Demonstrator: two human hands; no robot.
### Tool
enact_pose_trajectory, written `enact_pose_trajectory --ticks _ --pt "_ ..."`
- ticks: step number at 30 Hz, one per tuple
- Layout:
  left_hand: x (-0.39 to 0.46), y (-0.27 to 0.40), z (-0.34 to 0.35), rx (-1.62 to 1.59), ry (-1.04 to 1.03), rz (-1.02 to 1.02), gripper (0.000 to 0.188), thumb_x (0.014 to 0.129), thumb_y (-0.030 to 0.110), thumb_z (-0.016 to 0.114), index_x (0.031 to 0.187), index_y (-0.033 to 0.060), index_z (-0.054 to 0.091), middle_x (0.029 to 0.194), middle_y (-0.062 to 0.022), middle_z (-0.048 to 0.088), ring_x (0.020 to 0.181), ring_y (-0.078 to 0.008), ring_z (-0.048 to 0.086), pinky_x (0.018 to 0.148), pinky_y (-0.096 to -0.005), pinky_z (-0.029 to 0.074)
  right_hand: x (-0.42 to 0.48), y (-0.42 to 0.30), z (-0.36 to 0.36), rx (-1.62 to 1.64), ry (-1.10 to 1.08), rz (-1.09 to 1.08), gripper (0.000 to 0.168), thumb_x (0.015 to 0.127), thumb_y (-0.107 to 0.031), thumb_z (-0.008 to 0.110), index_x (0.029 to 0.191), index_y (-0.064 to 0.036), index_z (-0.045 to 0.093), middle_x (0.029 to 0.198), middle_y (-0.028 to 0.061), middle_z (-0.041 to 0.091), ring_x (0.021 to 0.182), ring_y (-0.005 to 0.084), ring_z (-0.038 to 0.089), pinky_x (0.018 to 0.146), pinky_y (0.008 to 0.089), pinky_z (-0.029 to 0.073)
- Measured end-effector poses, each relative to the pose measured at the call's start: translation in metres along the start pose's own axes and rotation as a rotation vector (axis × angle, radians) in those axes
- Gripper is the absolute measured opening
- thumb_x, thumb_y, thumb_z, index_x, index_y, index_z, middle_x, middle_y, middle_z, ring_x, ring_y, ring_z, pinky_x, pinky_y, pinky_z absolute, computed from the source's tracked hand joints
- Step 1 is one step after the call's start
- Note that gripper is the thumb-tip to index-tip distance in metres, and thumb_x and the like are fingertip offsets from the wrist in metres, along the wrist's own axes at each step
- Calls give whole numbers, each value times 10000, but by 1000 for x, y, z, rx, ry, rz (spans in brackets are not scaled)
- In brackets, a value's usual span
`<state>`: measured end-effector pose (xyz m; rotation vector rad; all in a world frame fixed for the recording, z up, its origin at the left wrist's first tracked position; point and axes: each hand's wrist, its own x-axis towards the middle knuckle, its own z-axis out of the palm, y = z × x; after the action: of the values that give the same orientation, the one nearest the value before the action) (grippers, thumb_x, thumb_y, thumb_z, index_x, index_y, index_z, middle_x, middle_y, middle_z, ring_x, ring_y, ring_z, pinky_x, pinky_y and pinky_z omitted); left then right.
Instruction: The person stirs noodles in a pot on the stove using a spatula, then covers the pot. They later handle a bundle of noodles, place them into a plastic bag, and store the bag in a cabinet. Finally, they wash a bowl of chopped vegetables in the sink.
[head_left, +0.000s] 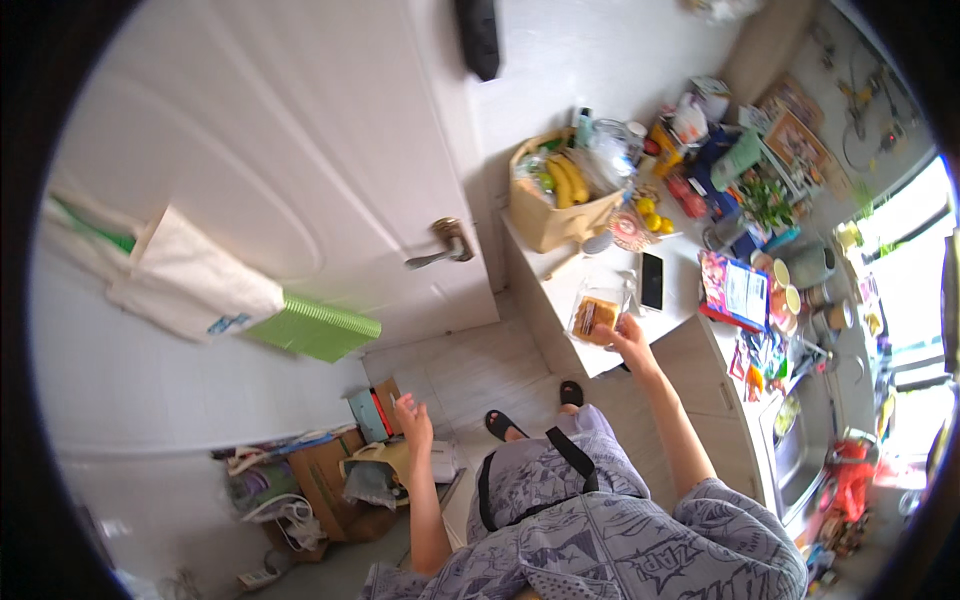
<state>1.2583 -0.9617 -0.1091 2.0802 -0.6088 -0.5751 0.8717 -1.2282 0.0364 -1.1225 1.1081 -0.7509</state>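
Note:
My right hand (631, 343) grips the edge of a wrapped, golden-brown slab of bread or cake (597, 318), which bears a printed label. The slab appears over a clear plastic tray (598, 292) at the counter's near end; whether it touches the tray I cannot tell. A black-screened smartphone (652, 282) lies just beyond, to the right. Out to the left, my left hand (414, 421) is in the air with its fingers apart and seems to hold nothing. Below it in the picture are a tan bag (401, 459) and cardboard boxes (330, 480).
A white door (322, 150) with a lever handle (442, 247) fills the upper left. A tan bag with bananas (562, 221) stands on the crowded white counter (544, 259). A colourful package (735, 289), paper cups (785, 300) and a sink (795, 450) line the right side.

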Motion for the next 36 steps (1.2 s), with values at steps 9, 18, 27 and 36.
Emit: enact_pose_trajectory --ticks 9,18,27,36 --pt "-48 73 109 209 -267 84 407 889 30 625 1264 11 468 1227 -190 470 1121 -285 527 953 -357 519 131 111 -94 334 407 459 550 752 -515 826 1120 -151 642 927 -22 576 764 126 499 648 328 436" --pt "-113 105 166 129 -355 30 437 857 62 656 1261 28 495 1243 -212 497 1135 -315 525 921 -404 496 213 165 -80 536 350 355 306 852 -413 791 992 -196 627 543 -44 456 365 104 344 348 287 270" --pt "-77 133 191 243 -431 241 375 885 74 636 1229 17 501 1177 -210 552 1132 -371 519 951 -438 462 134 129 -91 452 269 299 785 883 -300 743 1466 14 323 1191 165 610 944 237 660 760 352 560" --pt "-48 218 330 295 -912 517 153 944 76 581 1087 22 572 1063 -172 612 925 -300 651 828 -403 532 -119 106 -179 435 617 311 225 1017 -246 562 1175 -102 633 1048 31 691 945 108 666 775 251 492"
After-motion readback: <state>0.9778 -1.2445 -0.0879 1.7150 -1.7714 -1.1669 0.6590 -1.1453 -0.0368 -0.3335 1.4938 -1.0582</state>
